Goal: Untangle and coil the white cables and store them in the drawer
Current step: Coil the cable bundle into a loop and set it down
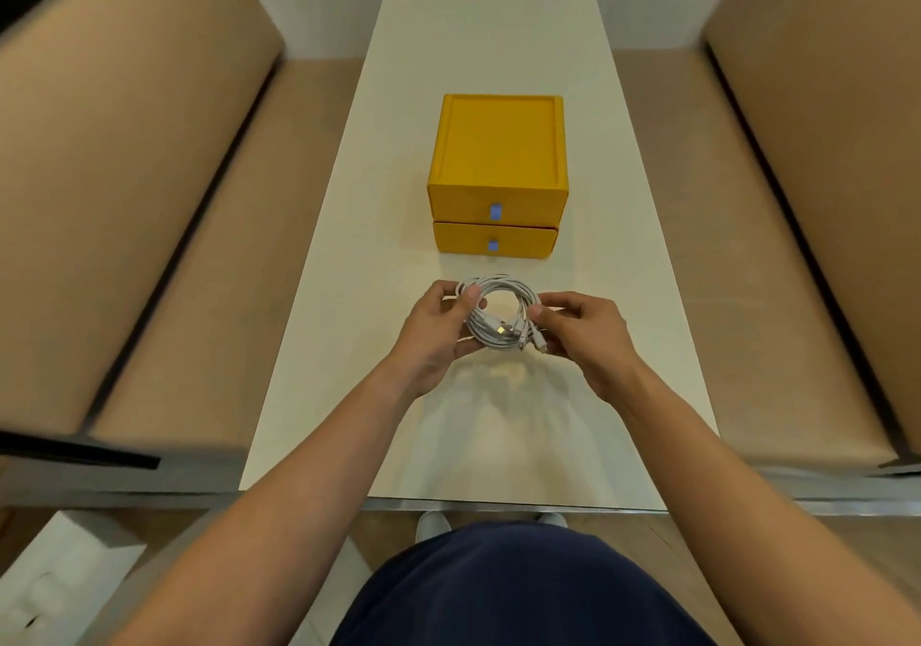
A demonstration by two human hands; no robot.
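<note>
Long white table (pixel 488 37), tan padded benches (pixel 149 171) either side, pale floor (pixel 648 541)

Arms extended, left grip (pixel 433 334) and right grip (pixel 590 341) pinch one cable coil (pixel 491 338).

Middle: drawers (pixel 498 171) stand on the worktop (pixel 488 27), fronts facing near.
Beside drawers: bare worktop strips left and right.
Far: bare worktop behind the drawers.
Near: left grip (pixel 433 331) and right grip (pixel 593 341) hold the coil (pixel 496 338) near the drawer fronts, not touching them.
Sides: left seat (pixel 149 196) and right seat (pixel 807 186) rise above both long edges.
</note>
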